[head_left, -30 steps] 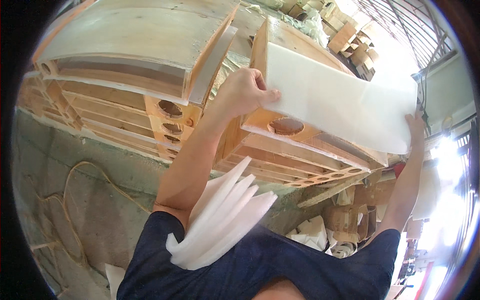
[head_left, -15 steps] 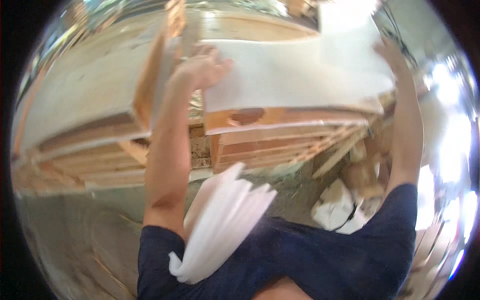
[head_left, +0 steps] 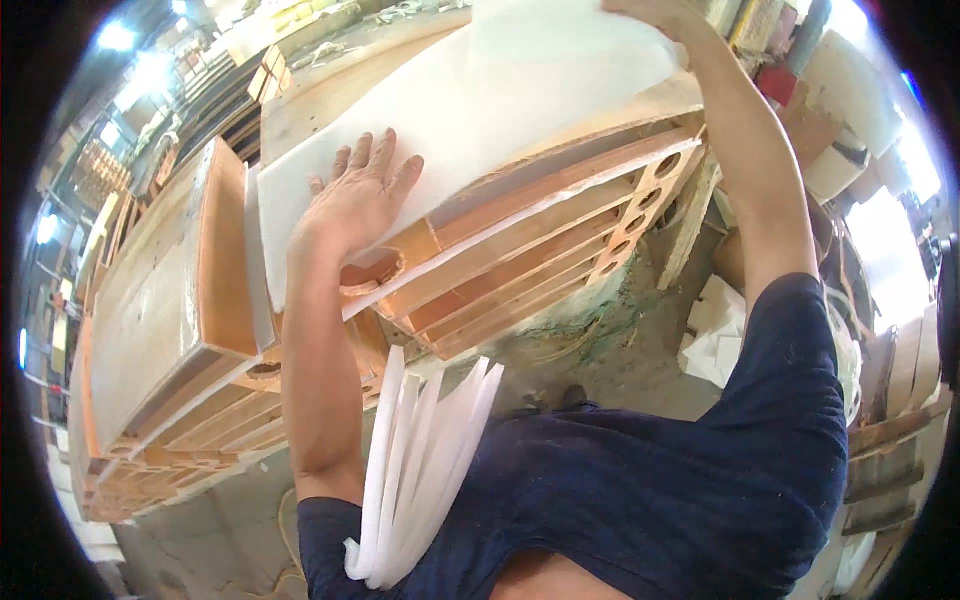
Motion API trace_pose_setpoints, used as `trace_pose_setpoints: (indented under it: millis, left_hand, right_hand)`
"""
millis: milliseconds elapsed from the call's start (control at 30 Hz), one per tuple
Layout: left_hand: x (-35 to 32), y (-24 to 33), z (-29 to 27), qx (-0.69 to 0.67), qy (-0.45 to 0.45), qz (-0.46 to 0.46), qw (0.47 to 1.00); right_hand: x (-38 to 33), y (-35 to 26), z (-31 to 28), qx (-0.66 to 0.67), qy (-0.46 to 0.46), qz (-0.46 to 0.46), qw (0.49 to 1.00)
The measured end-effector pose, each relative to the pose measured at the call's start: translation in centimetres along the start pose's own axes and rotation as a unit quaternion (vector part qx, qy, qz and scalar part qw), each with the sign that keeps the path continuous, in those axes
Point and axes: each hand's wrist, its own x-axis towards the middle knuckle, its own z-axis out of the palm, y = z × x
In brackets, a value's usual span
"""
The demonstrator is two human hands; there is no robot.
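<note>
A white foam sheet [head_left: 480, 100] lies over the top of a wooden frame panel [head_left: 520, 240] in front of me. My left hand [head_left: 355, 195] presses flat on the sheet's near left part, open, with its fingers spread. At the sheet's far right end, my right hand [head_left: 650, 14] rests along the edge, its fingers stretched out and partly cut off by the top of the picture. A folded bundle of white foam sheets [head_left: 425, 470] sticks up between my left upper arm and my chest.
Left of the frame panel, across a narrow gap, stands a second wooden panel [head_left: 150, 300] with a pale top. White scraps [head_left: 715, 330] lie on the floor to the right. Cardboard and boards [head_left: 890, 430] lean at the far right. Stacked timber [head_left: 225, 110] is at the back left.
My view has turned, so the panels now slant up to the right. My left hand has come nearer and lies flat on the sheet; my right hand has moved to its far end.
</note>
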Motion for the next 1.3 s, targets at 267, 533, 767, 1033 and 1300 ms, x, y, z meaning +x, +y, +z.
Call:
trace_pose_setpoints:
  millis: [267, 533, 767, 1033, 1300]
  left_hand:
    - [3.1, 7.1, 1.0, 0.048, -0.027, 0.034, 0.998]
    - [5.1, 11.7, 1.6, 0.052, -0.019, 0.023, 0.998]
    - [4.6, 14.1, 1.6, 0.045, 0.005, -0.018, 0.999]
    - [4.9, 19.7, 1.9, 0.014, 0.027, 0.027, 0.999]
    - [8.8, 27.6, 3.3, -0.011, 0.048, 0.140, 0.989]
  right_hand:
    - [1.5, 9.3, 8.0, 0.068, 0.021, -0.005, 0.997]
    - [-3.1, 4.7, 6.3, 0.005, 0.000, 0.040, 0.999]
    - [-4.1, 3.6, 5.4, -0.073, -0.142, 0.057, 0.985]
    - [0.2, 7.6, 1.9, 0.228, -0.055, 0.111, 0.966]
    - [3.5, 18.7, -6.5, 0.451, -0.123, 0.185, 0.865]
